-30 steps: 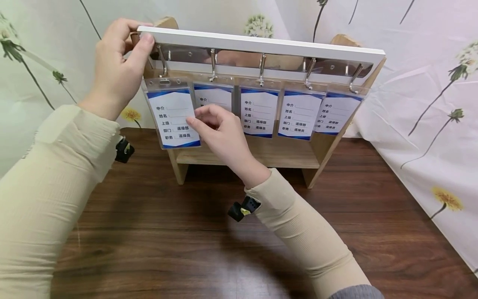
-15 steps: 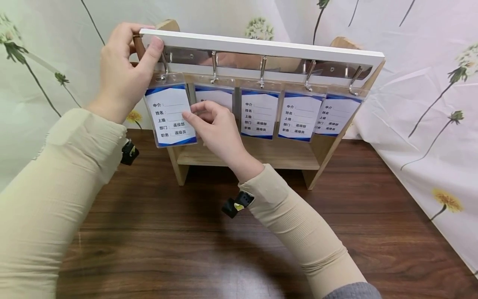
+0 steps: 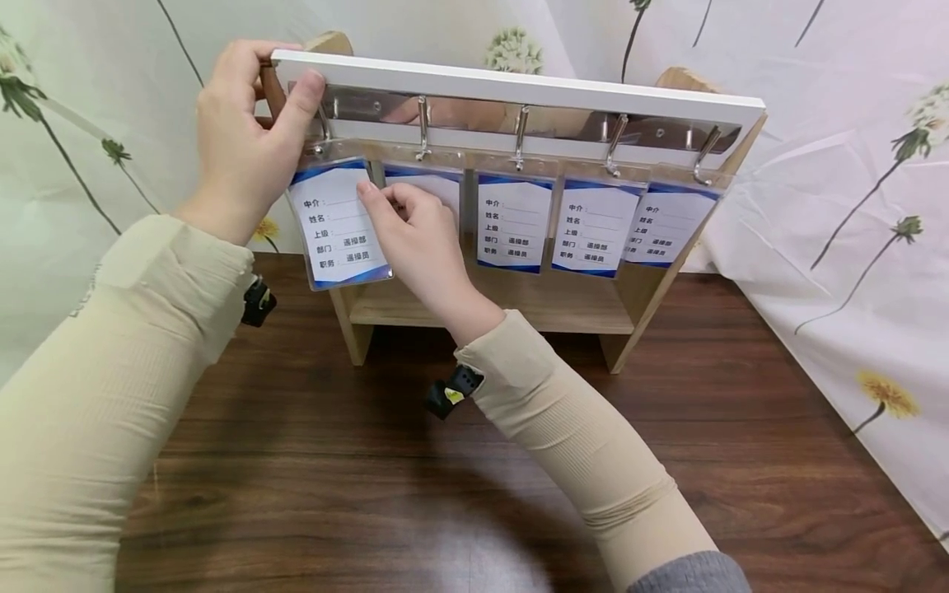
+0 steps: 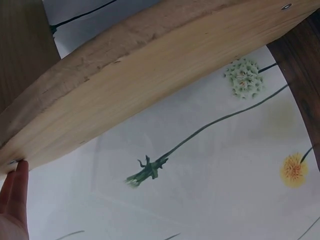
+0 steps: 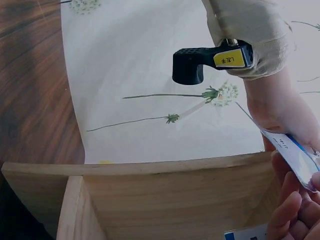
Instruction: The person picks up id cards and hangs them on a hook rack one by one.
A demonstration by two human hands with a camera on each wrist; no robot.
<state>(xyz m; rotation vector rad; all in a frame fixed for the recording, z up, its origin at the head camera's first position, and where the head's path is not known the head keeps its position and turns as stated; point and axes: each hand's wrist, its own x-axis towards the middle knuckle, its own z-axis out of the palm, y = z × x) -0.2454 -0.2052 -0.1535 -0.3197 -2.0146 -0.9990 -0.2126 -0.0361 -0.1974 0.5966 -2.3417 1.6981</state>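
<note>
In the head view my left hand (image 3: 248, 136) grips the left end of a white hook rail (image 3: 511, 78), thumb in front near the first hook. In the left wrist view its fingers (image 4: 19, 190) touch the rack's wooden side. My right hand (image 3: 418, 239) pinches the right edge of the leftmost name badge (image 3: 337, 222), a clear sleeve with a blue-and-white card. That badge tilts slightly at the first hook, which my left thumb partly covers; I cannot tell whether its slot is on the hook. In the right wrist view my right fingers (image 5: 287, 212) hold the badge (image 5: 292, 155).
More name badges (image 3: 515, 218) hang from the other hooks (image 3: 521, 136) to the right. Below them the wooden rack has a shelf (image 3: 489, 309) and stands on a dark wood surface (image 3: 356, 461). Flower-printed cloth (image 3: 838, 189) surrounds it.
My right hand has slid up along the badge's right edge and a little left. The badge has shifted up and tilted. My left thumb has moved right, over the first hook.
</note>
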